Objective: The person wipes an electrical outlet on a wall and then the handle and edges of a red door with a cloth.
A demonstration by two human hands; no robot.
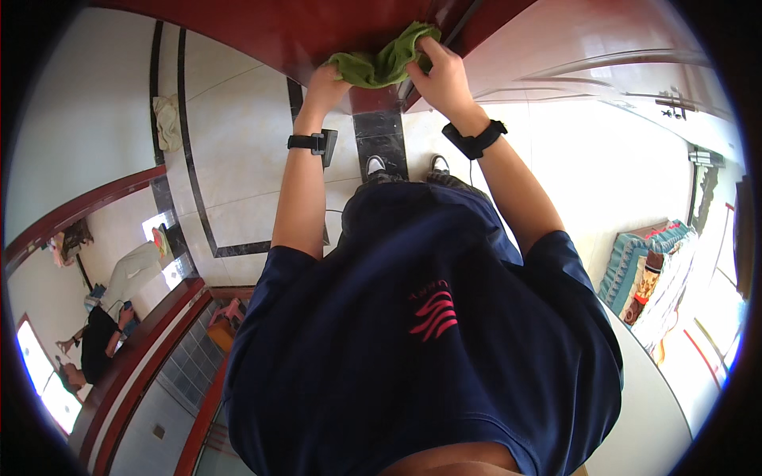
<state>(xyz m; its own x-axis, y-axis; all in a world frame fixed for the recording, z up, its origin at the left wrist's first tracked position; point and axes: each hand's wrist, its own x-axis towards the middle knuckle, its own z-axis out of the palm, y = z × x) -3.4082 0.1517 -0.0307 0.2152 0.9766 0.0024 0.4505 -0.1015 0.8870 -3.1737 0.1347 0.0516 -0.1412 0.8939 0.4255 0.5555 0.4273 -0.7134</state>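
A crumpled green cloth [379,67] stretches between my two hands, against a glossy dark red wooden surface [317,32] that looks like a door frame. My left hand [325,89] has its fingers closed on the cloth's left end; the fingertips are partly hidden. On the other end, my right hand [444,78] pinches the cloth, set a little higher than the left. Each wrist wears a black strap with a small device, the left one [315,143] and the right one [475,141].
To the right stands a reddish door panel [587,47] with a handle [673,103]. Folded blankets [647,274] are stacked at the right. A pale cloth [167,123] lies by the left wall. Through a doorway at lower left, a person [99,341] is in another room. Tiled floor [238,159] lies below me.
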